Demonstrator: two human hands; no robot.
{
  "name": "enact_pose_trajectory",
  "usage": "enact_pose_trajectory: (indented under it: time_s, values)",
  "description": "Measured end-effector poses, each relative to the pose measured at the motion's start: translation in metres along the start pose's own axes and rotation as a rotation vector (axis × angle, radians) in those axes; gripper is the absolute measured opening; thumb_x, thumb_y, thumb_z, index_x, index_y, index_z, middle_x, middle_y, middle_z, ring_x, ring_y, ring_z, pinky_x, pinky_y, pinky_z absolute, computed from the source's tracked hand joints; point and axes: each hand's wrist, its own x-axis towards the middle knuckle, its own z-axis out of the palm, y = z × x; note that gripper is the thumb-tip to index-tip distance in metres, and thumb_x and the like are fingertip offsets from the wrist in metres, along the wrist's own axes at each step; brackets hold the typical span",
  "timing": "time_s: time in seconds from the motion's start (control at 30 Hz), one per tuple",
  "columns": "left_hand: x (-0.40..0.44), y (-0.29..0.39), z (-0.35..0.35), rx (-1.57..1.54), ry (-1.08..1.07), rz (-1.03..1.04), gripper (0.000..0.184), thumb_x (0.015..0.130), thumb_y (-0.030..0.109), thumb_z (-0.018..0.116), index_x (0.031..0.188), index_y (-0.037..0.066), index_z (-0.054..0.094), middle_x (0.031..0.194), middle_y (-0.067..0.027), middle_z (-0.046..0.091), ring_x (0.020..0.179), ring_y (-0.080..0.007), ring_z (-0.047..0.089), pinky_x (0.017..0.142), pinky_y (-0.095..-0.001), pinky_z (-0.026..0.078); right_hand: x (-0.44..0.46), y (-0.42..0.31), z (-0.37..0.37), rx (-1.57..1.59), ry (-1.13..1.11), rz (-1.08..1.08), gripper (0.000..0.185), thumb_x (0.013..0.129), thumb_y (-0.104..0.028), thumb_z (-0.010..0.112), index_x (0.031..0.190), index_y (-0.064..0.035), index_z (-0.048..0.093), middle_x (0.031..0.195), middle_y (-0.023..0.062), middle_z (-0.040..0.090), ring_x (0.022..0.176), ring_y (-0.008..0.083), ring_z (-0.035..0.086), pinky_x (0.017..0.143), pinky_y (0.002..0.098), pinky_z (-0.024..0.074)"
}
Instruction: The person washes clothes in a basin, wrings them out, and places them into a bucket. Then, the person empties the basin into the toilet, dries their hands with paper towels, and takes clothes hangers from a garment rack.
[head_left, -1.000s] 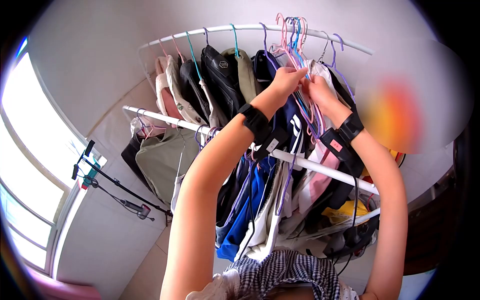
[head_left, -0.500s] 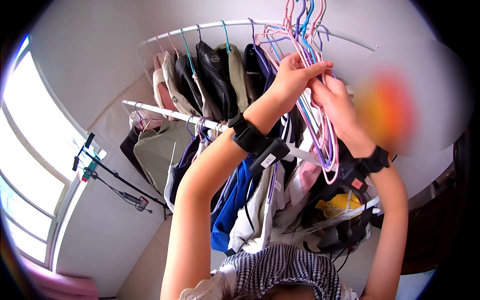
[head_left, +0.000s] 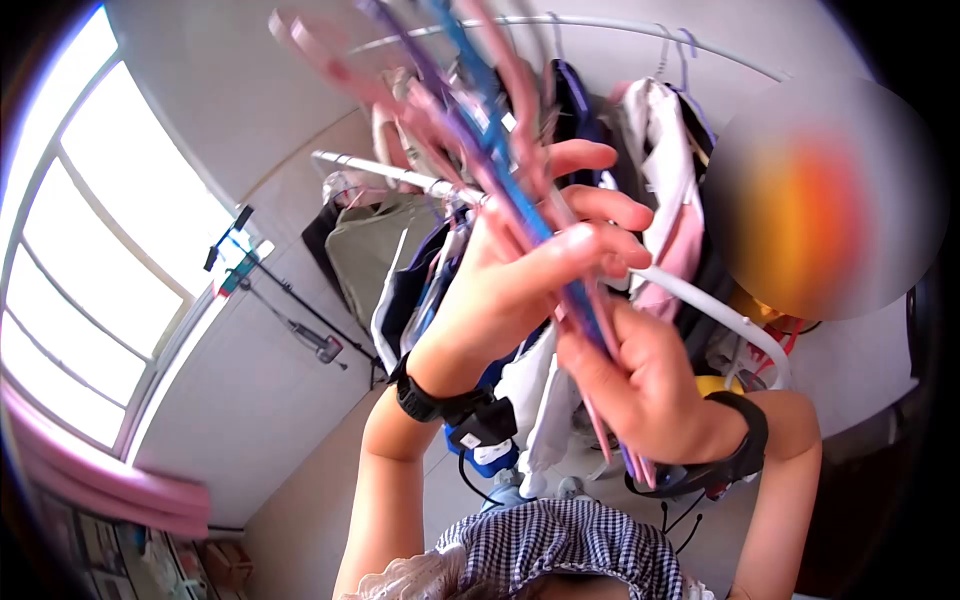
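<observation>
A bundle of pink, purple and blue clothes hangers (head_left: 486, 135) is raised in front of me, hook ends up and to the left, blurred by motion. My left hand (head_left: 520, 262) is loosely round the middle of the bundle, its fingers curved and partly apart. Lower down, my right hand (head_left: 650, 392) is closed round the narrow ends of the hangers, which stick out below it. Black straps with small devices sit on both wrists. Behind the hands hang clothes, among them a white and pink garment (head_left: 664, 190).
A curved white upper rail (head_left: 640, 30) carries garments and a few hangers at its right. Below, a white lower rail (head_left: 385, 172) holds an olive garment (head_left: 372, 262) and others. A black stand (head_left: 300, 295) is by the window (head_left: 110, 240). A round blurred patch covers the right.
Both hands have come lower and closer with the hangers, which now tilt to the left. The right hand has moved down to their lower ends. My view has shifted too.
</observation>
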Motion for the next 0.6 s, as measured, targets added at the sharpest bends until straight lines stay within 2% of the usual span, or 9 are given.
enact_pose_trajectory:
  time_s: [0.03,0.07,0.1,0.2,0.33,0.4,0.43,0.53,0.6]
  values:
    - [-0.013,0.010,0.000,-0.084,0.057,0.008,0.040,0.087,0.019,0.051,0.122,0.009,0.035,0.098,-0.0039,0.055,0.083,-0.0167,0.053,0.072,-0.0300,0.046,-0.002,0.001,0.010,-0.003,-0.069,0.041,0.013,0.088,-0.014,0.050,0.084,-0.0016,0.050,0.056,-0.0008,0.044,0.050,0.0050,0.042,0.044,0.0241,0.0327]
    - [-0.025,0.017,-0.002,-0.151,0.108,0.022,0.037,0.091,0.023,0.044,0.125,0.013,0.033,0.087,0.0013,0.051,0.075,-0.0127,0.048,0.069,-0.0285,0.045,0.000,0.005,0.022,0.006,-0.123,0.001,0.016,0.088,-0.016,0.051,0.083,-0.0015,0.050,0.055,-0.0003,0.044,0.050,0.0053,0.042,0.044,0.0246,0.0330]
    - [-0.038,0.024,-0.011,-0.267,0.055,0.026,0.032,0.095,0.026,0.034,0.125,0.015,0.033,0.075,0.0030,0.044,0.067,-0.0097,0.042,0.067,-0.0288,0.043,0.001,0.004,0.032,0.115,-0.196,0.134,0.016,0.088,-0.016,0.051,0.082,-0.0012,0.050,0.056,-0.0007,0.046,0.049,0.0061,0.041,0.044,0.0253,0.0338]
    - [-0.083,0.046,-0.028,-0.232,0.088,0.144,0.030,0.096,0.031,0.024,0.119,0.015,0.036,0.068,0.0032,0.041,0.062,-0.0081,0.039,0.065,-0.0294,0.042,0.015,0.005,0.073,0.165,-0.341,0.156,0.013,0.084,-0.013,0.055,0.085,-0.0001,0.050,0.062,-0.0011,0.048,0.054,0.0049,0.042,0.050,0.0224,0.0366]
    - [-0.159,0.087,-0.067,-0.205,0.134,0.237,0.021,0.096,0.032,0.029,0.095,0.014,0.042,0.058,0.0042,0.036,0.056,-0.0073,0.035,0.058,-0.0238,0.034,0.034,0.022,0.144,0.276,-0.566,0.246,0.022,0.076,-0.012,0.065,0.091,0.0002,0.056,0.077,0.0006,0.047,0.064,0.0031,0.045,0.056,0.0203,0.0381]
    - [-0.205,0.112,-0.082,-0.135,0.204,0.290,0.020,0.095,0.031,0.031,0.094,0.014,0.042,0.058,0.0044,0.035,0.055,-0.0070,0.034,0.057,-0.0235,0.033,0.045,0.041,0.188,0.281,-0.669,0.202,0.026,0.072,-0.012,0.070,0.095,-0.0018,0.060,0.084,0.0006,0.041,0.063,0.0046,0.045,0.058,0.0215,0.0392]
    - [-0.230,0.124,-0.089,-0.081,0.250,0.324,0.018,0.095,0.030,0.033,0.092,0.014,0.041,0.058,0.0045,0.034,0.055,-0.0068,0.033,0.056,-0.0232,0.032,0.050,0.051,0.211,0.227,-0.717,0.111,0.031,0.072,-0.012,0.070,0.099,-0.0012,0.057,0.087,0.0014,0.049,0.070,0.0061,0.050,0.065,0.0222,0.0419]
    - [-0.307,0.161,-0.114,0.083,0.391,0.397,0.016,0.094,0.029,0.035,0.092,0.014,0.041,0.059,0.0035,0.032,0.056,-0.0083,0.033,0.058,-0.0247,0.031,0.065,0.049,0.282,0.311,-0.985,0.340,0.043,0.075,-0.009,0.067,0.111,-0.0009,0.046,0.094,0.0052,0.059,0.088,0.0077,0.054,0.079,0.0238,0.0430]
    - [-0.362,0.179,-0.125,0.172,0.538,0.453,0.014,0.094,0.028,0.037,0.092,0.014,0.041,0.062,0.0023,0.033,0.059,-0.0104,0.035,0.061,-0.0268,0.033,0.075,0.065,0.332,0.287,-1.140,0.327,0.041,0.076,-0.008,0.065,0.111,-0.0005,0.046,0.092,0.0047,0.058,0.087,0.0077,0.053,0.080,0.0242,0.0432]
